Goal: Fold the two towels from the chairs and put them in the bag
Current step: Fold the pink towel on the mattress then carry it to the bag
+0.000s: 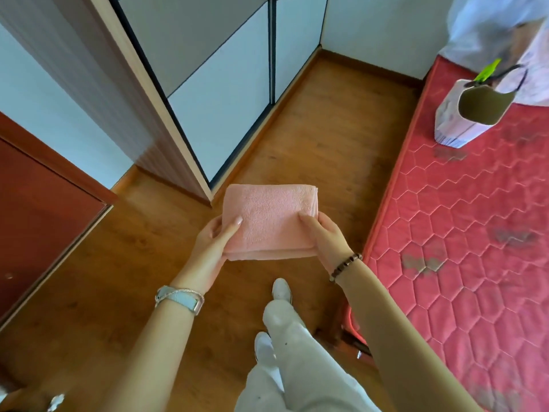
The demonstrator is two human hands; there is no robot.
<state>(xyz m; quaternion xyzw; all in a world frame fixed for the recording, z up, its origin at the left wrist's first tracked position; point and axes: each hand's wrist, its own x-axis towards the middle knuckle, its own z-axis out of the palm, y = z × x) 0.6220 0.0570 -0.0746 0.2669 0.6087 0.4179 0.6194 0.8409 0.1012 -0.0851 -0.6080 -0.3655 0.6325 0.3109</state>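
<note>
A pink towel [269, 215], folded into a thick rectangle, is held flat in the air above the wooden floor. My left hand [218, 237] grips its near left corner, thumb on top. My right hand [325, 233] grips its near right corner the same way. A paper bag [463, 114] with a dark handle and an open mouth stands upright on the red mattress at the far right, well away from both hands. No second towel shows in this view, and I cannot see into the bag.
The red quilted mattress [463, 233] runs along the right side. A wardrobe with sliding panels [219, 93] stands ahead on the left. A red-brown door [41, 209] is at the left. Pale fabric [505, 28] lies behind the bag. My legs and white shoes are below.
</note>
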